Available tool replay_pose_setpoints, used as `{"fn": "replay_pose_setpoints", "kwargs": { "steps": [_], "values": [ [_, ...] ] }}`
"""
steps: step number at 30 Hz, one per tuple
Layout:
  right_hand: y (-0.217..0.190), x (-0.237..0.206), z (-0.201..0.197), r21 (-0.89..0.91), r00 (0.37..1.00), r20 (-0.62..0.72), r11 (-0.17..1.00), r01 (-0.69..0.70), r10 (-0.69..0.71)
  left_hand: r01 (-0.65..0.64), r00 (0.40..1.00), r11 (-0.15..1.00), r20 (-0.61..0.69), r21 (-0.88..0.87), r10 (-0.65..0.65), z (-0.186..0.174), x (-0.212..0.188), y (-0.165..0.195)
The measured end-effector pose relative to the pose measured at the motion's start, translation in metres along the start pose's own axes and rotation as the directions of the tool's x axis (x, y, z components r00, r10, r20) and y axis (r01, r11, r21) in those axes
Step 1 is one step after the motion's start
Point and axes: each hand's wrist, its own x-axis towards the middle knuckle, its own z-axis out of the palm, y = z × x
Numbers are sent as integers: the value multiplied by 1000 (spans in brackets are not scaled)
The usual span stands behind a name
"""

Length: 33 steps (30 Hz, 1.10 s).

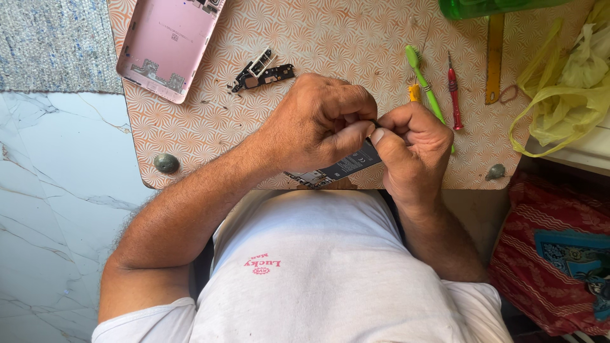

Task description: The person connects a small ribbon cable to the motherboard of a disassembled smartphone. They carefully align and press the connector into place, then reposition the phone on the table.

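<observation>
Both my hands meet over the near edge of a small table (356,38) with an orange swirl pattern. My left hand (318,124) and my right hand (413,149) grip an opened phone body with a dark battery (346,166) between them. Fingers of both hands pinch at its upper edge, where the detail is hidden. A pink phone back cover (168,44) lies at the far left of the table. Small black phone parts (260,71) rest just beyond my left hand.
A green toothbrush (424,82), a red screwdriver (454,92) and a yellow ruler (494,57) lie to the right. A yellow plastic bag (562,89) sits at the far right, a green container (489,7) at the back. Marble floor is at left, red cloth at right.
</observation>
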Motion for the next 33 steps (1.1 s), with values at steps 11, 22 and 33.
{"fn": "replay_pose_setpoints", "kwargs": {
  "steps": [11, 22, 33],
  "values": [
    [0, 0, 1, -22, 1000, -2, 1000, -10, 10, 107, 994, 994, -12, 3, -107, 2, 1, 3],
    [-2, -2, 2, 9, 999, 44, 1000, 14, -14, 108, 994, 994, -35, 36, -106, 3, 1, 6],
    [-4, -2, 3, -81, 998, 64, 997, 18, -13, 147, 988, 989, -42, 18, -146, 2, 0, 5]
  ]
}}
